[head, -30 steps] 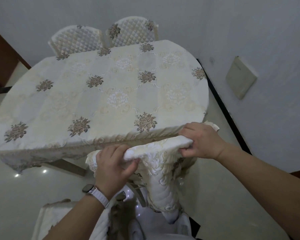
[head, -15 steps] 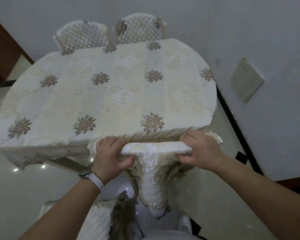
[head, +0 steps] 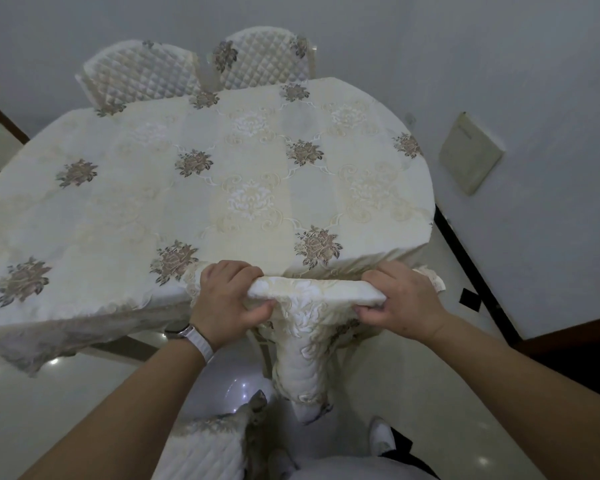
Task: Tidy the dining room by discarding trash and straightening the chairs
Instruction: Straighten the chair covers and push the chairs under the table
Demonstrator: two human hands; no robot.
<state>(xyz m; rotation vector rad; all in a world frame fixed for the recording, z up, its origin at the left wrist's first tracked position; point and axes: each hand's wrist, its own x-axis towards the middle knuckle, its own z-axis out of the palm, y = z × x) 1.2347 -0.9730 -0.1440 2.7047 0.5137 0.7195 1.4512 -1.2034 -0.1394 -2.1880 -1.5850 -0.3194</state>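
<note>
A chair with a cream embroidered cover stands right in front of me, its top rail touching the near edge of the dining table. My left hand grips the left end of the rail and my right hand grips the right end. The table wears a cream cloth with brown flower patches. Two quilted chairs stand tucked in at the far side.
Another covered chair is low at my left, close to my legs. A grey wall with a beige panel runs along the right, with a dark skirting strip. Glossy pale floor lies around the table; my white shoe shows below.
The chair held in both hands has slid forward until its top rail meets the table edge. My view has moved closer to the table.
</note>
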